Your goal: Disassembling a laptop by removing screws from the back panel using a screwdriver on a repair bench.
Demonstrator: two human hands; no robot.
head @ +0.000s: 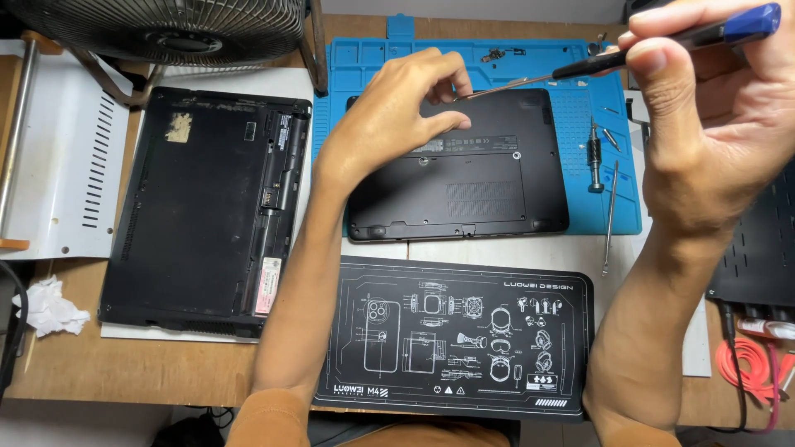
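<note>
A slim, rigid, light screwdriver [662, 45] is pinched by the right hand [712, 124] near its handle, above the upturned laptop [480, 178], where the left hand [389, 116] is curled, fingertips closed on something too small to tell.

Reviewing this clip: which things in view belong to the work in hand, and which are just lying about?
In hand:
- right hand holding blue-handled screwdriver
- left hand pinching at the screwdriver tip
- upturned black laptop on blue mat

Lying about:
- second black laptop
- black printed mat
- fan
- crumpled tissue
- loose driver bit
- red cable
</note>
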